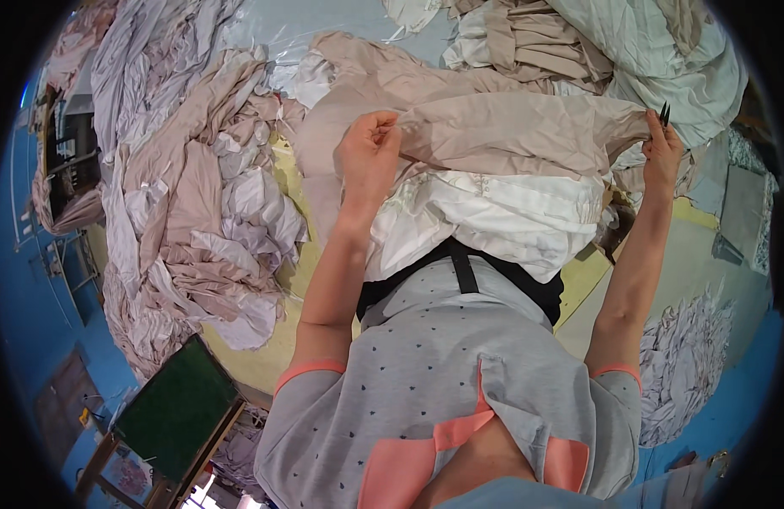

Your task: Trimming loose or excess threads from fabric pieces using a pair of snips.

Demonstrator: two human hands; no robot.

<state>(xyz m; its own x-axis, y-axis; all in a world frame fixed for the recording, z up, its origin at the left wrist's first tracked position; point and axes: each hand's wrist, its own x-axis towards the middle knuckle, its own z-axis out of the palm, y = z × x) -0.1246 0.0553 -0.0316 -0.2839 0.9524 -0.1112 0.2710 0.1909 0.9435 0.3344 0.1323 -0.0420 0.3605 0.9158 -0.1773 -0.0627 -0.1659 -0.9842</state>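
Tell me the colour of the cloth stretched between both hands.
Beige cloth, plain and unpatterned, seen in the head view, held by the left hand and right hand.

A cloth [511,127] stretches between the left hand [368,157] and the right hand [662,153], above a folded stack [494,216]. A heap of fabric [197,212] lies left on the desk [265,356].

light: bright and even, coming from above.
shadows: soft and small, under the cloth folds.
glare: a shiny patch on the clear plastic sheet [324,34] at the top.
edges: round and black, lines bend there.
focus: middle is sharp, rim is a bit fuzzy.
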